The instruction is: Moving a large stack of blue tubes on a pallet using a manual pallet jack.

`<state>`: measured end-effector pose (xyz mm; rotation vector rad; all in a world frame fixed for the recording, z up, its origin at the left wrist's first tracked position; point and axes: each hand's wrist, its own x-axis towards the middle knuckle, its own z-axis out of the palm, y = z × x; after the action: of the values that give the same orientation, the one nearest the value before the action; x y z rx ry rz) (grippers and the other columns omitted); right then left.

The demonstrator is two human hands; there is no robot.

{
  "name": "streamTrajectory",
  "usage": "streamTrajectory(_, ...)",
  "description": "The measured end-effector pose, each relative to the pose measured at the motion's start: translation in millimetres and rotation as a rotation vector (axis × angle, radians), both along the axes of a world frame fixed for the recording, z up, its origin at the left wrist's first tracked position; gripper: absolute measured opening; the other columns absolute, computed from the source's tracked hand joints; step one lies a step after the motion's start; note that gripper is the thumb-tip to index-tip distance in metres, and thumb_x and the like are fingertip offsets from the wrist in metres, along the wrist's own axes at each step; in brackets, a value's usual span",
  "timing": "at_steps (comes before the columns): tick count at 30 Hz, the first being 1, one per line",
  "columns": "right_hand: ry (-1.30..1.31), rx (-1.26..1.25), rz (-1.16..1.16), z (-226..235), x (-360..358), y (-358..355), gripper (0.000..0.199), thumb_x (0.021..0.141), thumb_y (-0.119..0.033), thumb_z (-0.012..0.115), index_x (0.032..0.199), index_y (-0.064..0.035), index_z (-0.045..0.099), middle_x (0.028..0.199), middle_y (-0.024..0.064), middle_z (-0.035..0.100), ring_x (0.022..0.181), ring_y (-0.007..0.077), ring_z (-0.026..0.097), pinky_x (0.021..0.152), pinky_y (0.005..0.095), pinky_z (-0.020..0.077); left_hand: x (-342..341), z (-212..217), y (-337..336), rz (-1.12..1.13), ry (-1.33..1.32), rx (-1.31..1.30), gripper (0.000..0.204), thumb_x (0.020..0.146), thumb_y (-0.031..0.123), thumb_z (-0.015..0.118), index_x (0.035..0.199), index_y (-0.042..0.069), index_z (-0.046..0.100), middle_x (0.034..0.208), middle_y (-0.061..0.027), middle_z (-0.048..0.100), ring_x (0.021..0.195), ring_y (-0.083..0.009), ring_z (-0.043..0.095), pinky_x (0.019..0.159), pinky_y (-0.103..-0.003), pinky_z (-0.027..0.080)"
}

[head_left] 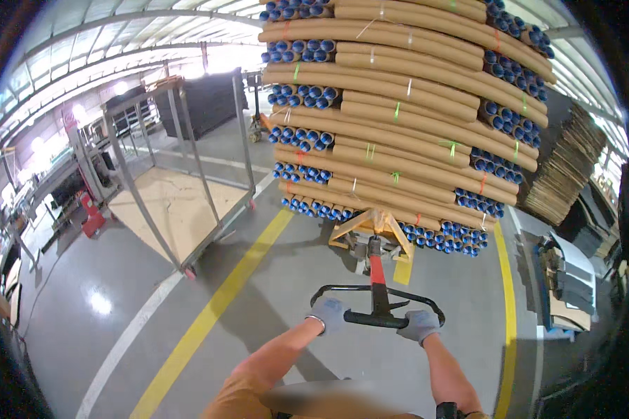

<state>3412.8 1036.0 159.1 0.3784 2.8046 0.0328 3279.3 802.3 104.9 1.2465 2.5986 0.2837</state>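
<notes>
Both my hands wear light grey gloves and grip the black loop handle (pixel 374 320) of a pallet jack. My left hand (pixel 330 314) is closed round the handle's left side. On its right side my right hand (pixel 420 325) is closed too. A red and black shaft (pixel 377 272) runs from the handle to the jack's yellow frame (pixel 346 232). Beyond it rises a tall stack of long brown cardboard tubes (pixel 405 105), tied in bundles, with blue showing at their ends. The jack's forks are hidden beneath the stack.
At left stands a metal-framed cart (pixel 168 202) with a wooden deck. Farther left are a red floor jack-like object (pixel 91 215) and machinery. Flattened cardboard (pixel 565 167) is piled at right, near stacked sheets (pixel 569 279). Yellow floor lines (pixel 217 307) run on both sides.
</notes>
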Motion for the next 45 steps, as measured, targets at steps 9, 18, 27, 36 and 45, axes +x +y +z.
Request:
streamTrajectory(9, 0.011, -0.003, -0.075, -1.7, -63.6, -54.9, 0.035, 0.064, -0.046, 0.062, 0.076, -0.0139, 0.065, 0.082, 0.0100, 0.066, 0.080, 0.0273, 0.063, 0.070, 0.0388, 0.0494, -63.8, -0.9, -49.1, -0.046, 0.068, 0.117, 0.020, 0.071, 0.020, 0.052, 0.086, 0.012, 0.063, 0.080, -0.0108, 0.065, 0.076, -0.0273, 0.064, 0.063, -0.042, 0.047)
streamTrajectory(18, -0.067, -0.025, -0.124, -2.7, -35.3, -14.8, 0.040, 0.066, -0.050, 0.063, 0.085, -0.0149, 0.065, 0.089, 0.0100, 0.066, 0.087, 0.0281, 0.062, 0.075, 0.0394, 0.0490, -46.3, -4.0, -11.0, -0.094, 0.095, 0.147, 0.020, 0.071, 0.024, 0.054, 0.084, 0.014, 0.064, 0.078, -0.0100, 0.065, 0.074, -0.0263, 0.064, 0.061, -0.041, 0.047)
streamTrajectory(27, -0.055, -0.152, -0.086, 24.4, -37.8, 96.2, 0.029, 0.069, -0.031, 0.057, 0.087, -0.0118, 0.068, 0.086, 0.0111, 0.066, 0.082, 0.0270, 0.064, 0.071, 0.0394, 0.0500, -56.5, 21.8, 104.0, -0.046, 0.012, -0.092, 0.030, 0.069, 0.035, 0.058, 0.089, 0.015, 0.067, 0.081, -0.0124, 0.065, 0.077, -0.0308, 0.063, 0.066, -0.042, 0.048)
streamTrajectory(36, 0.135, -0.235, -0.216, -19.3, 68.5, 131.0, 0.024, 0.063, -0.022, 0.061, 0.084, -0.0119, 0.068, 0.086, 0.0108, 0.066, 0.082, 0.0292, 0.064, 0.069, 0.0402, 0.0511, 45.1, 4.6, 139.8, -0.109, 0.054, -0.007, 0.021, 0.069, 0.025, 0.062, 0.081, 0.009, 0.066, 0.075, -0.0173, 0.063, 0.072, -0.0353, 0.061, 0.063, -0.045, 0.047)
streamTrajectory(45, 0.165, -0.221, -0.211, -21.2, 163.6, 21.5, 0.021, 0.059, -0.021, 0.066, 0.079, -0.0128, 0.068, 0.079, 0.0089, 0.065, 0.078, 0.0277, 0.064, 0.067, 0.0390, 0.0514, 153.6, 24.5, 35.8, -0.029, 0.140, -0.045, 0.040, 0.070, 0.039, 0.060, 0.090, 0.005, 0.064, 0.085, -0.0215, 0.064, 0.080, -0.0385, 0.061, 0.069, -0.046, 0.049)
